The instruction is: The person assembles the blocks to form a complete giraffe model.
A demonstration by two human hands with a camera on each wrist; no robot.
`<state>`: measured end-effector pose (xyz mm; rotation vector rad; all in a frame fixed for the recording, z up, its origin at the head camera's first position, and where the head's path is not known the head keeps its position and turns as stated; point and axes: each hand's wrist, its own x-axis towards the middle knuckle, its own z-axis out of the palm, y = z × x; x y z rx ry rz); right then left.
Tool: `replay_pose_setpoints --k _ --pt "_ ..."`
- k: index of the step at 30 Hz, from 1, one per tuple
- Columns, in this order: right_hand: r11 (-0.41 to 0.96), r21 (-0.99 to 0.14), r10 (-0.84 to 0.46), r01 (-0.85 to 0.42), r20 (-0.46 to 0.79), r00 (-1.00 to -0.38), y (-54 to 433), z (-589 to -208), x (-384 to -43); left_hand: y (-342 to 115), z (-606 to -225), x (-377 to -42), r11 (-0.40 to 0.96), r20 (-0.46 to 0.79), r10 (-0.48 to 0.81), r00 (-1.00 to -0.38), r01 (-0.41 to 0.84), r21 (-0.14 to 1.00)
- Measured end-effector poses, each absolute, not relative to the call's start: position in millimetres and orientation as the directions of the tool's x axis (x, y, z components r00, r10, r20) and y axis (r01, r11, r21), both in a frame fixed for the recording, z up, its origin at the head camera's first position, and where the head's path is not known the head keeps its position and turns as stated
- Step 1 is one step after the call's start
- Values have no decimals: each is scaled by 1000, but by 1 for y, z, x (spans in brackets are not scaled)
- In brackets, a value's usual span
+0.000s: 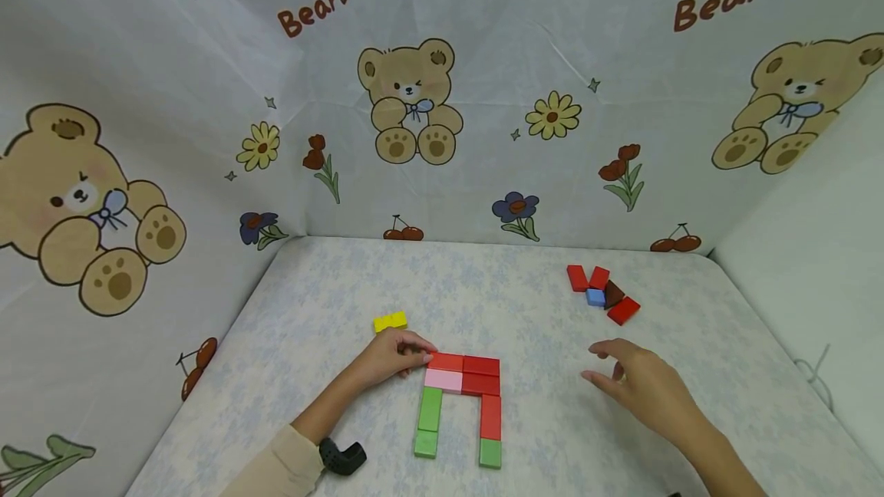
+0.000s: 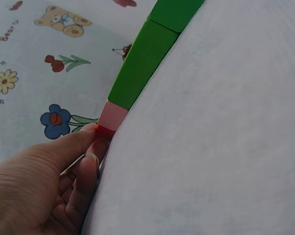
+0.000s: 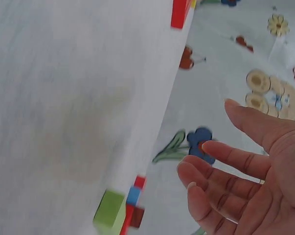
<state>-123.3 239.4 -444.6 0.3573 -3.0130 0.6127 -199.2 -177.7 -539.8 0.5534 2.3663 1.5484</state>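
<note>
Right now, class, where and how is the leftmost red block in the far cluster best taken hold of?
Likely across its long sides toward the far end, from above: the leftmost red block lies with its left side facing bare table, and its gap to the neighbouring red block widens there. The near end crowds the blue block.

bear-printed cloth [image 1: 476, 83] hangs behind the mottled table [image 1: 331, 274]; thin cable [image 1: 817, 374] at right.

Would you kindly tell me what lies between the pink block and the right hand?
The head view shows a red block beside the pink block, then bare tabletop.
</note>
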Motion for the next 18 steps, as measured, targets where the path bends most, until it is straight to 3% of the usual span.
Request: replay_pose_setpoints --k 7,18 --pt "893 -358 -221 -274 182 -958 282 -454 -132 -175 -528 -193 357 0 450 -893 180 917" --pt "912 -373 -176 -170 17 -984 324 -474 -145 -179 -537 -199 349 2 477 -879 191 917"
